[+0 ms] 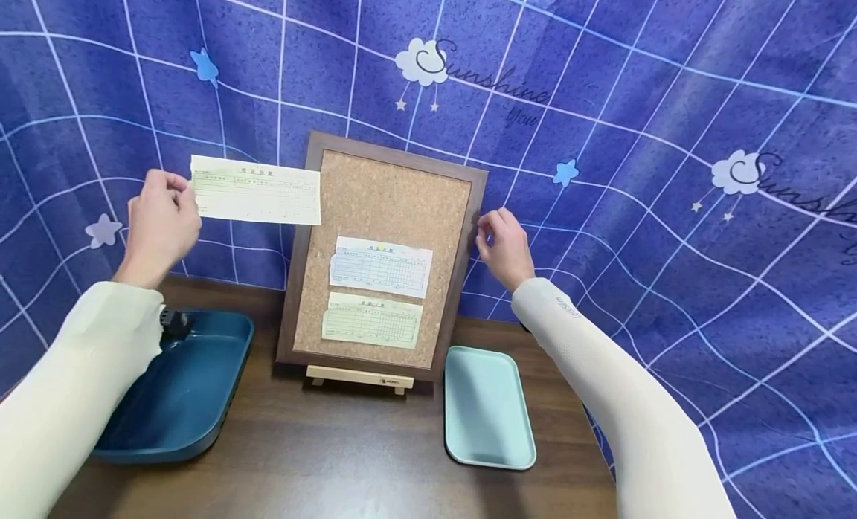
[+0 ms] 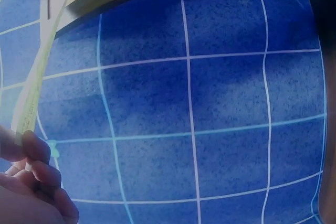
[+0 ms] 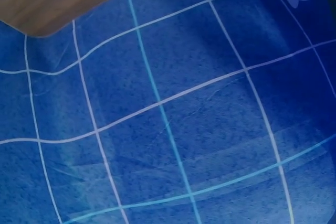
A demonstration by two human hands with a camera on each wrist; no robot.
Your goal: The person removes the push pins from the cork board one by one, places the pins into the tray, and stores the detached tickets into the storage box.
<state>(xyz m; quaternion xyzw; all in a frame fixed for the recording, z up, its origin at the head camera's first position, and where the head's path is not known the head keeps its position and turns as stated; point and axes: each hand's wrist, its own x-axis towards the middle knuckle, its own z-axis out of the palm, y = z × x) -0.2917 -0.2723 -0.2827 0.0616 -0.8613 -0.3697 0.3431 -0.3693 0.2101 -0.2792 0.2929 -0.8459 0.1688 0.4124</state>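
Observation:
In the head view, my left hand (image 1: pixel 163 218) pinches the left end of a pale green printed slip (image 1: pixel 257 195) between thumb and fingers. The slip stretches out level, its right end overlapping the left edge of a wood-framed cork board (image 1: pixel 395 188). Seen nearly edge-on, the same slip (image 2: pixel 32 90) rises from my left fingers in the left wrist view. My right hand (image 1: pixel 505 247) has curled fingers, its fingertips right at the board's right edge; I cannot tell whether they pinch anything. A blue-lined slip (image 1: pixel 382 270) hangs on the cork above a green-lined slip (image 1: pixel 373 324).
The board leans on a small wooden stand (image 1: pixel 359 375) on the brown table (image 1: pixel 315 459). A deep dark-blue tray (image 1: pixel 181 392) sits at the left, partly behind my left sleeve. At the right lies a shallow pale-teal tray (image 1: pixel 489 407). A blue gridded curtain (image 1: pixel 602 80) hangs behind.

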